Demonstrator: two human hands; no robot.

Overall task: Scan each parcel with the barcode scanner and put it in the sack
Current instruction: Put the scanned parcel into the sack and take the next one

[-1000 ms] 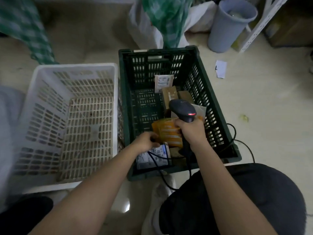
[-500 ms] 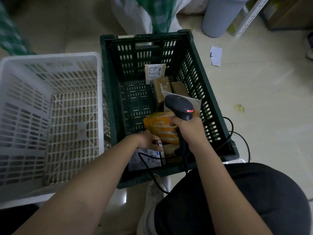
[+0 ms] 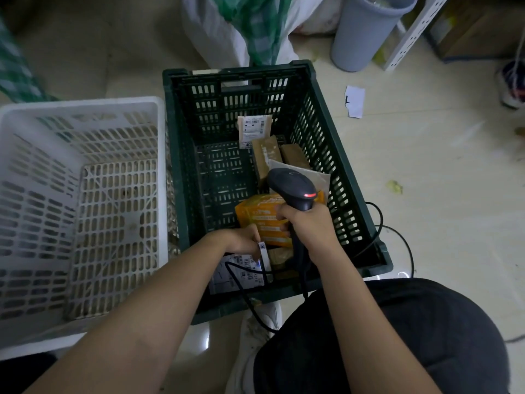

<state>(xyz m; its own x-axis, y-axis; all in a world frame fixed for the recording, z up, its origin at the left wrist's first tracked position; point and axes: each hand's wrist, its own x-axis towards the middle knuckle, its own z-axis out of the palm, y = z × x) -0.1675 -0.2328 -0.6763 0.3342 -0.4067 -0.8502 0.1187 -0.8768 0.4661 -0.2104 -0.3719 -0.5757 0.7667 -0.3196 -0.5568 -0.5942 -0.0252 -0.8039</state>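
A dark green crate (image 3: 338, 143) on the floor holds several parcels: an orange packet (image 3: 261, 220), two brown boxes (image 3: 265, 155), a labelled pouch (image 3: 254, 129) against the far wall and a white labelled parcel (image 3: 238, 273) at the near wall. My right hand (image 3: 309, 223) grips the black barcode scanner (image 3: 292, 189), its red light lit, over the orange packet. My left hand (image 3: 241, 238) reaches down in the crate and pinches the white parcel's upper edge. The white sack (image 3: 224, 32) lies behind the crate.
An empty white basket (image 3: 82, 200) stands left of the crate. A grey bin (image 3: 366, 29) and a white shelf post (image 3: 412, 32) are at the back right. The scanner cable (image 3: 397, 237) loops over the floor by my knee. A paper scrap (image 3: 355, 100) lies to the right.
My left hand has closed on the white parcel's edge and tipped it up slightly. The scanner hand has stayed over the orange packet; the view shifted a little.
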